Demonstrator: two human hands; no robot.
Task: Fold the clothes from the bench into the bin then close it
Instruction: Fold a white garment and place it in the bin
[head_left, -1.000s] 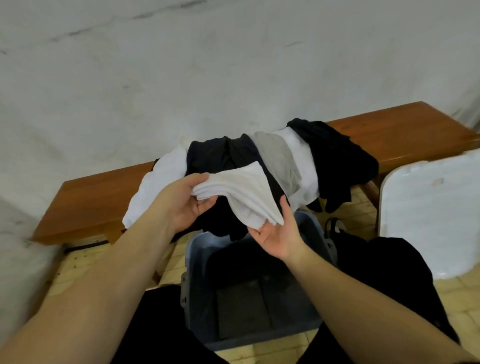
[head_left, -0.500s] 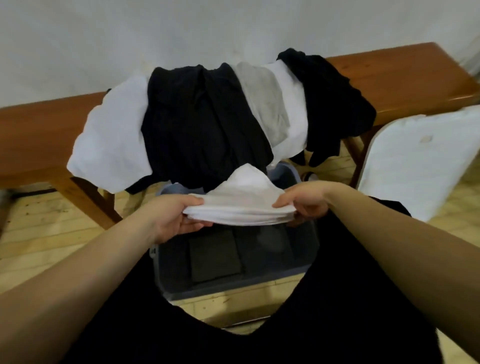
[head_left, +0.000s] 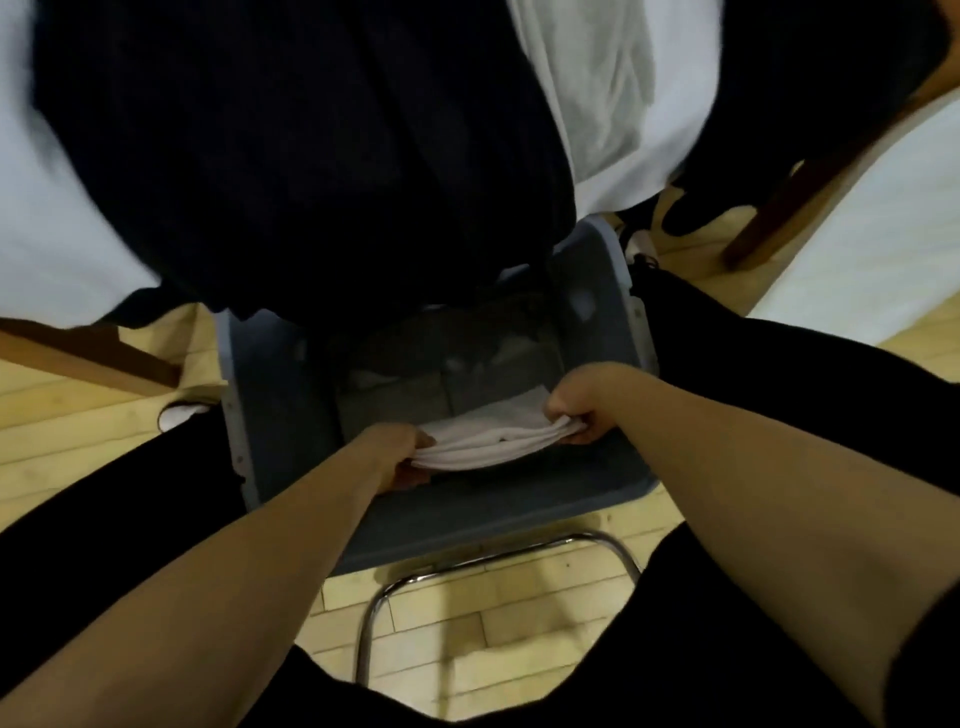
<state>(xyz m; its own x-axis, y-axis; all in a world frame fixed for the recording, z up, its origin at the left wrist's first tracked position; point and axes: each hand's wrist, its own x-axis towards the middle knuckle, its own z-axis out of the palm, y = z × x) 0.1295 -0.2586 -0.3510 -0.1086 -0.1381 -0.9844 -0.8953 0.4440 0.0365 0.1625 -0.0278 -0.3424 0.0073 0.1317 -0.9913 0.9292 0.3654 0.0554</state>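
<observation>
— Wooden floor (head_left: 498, 623), grey bin (head_left: 275, 415) open between the knees. Where is the folded white garment (head_left: 488, 441)?

— Inside the bin, low; left hand (head_left: 400, 457) and right hand (head_left: 576, 410) each pinch one end, fingers closed.

hands (head_left: 488, 441) lowered folded white garment (head_left: 488, 439) into bin (head_left: 270, 395)

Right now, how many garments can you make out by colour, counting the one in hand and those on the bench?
White: 3, the folded white garment in both hands, one at far left, one right of centre
Grey: 1
Black: 2
Total: 6
</observation>
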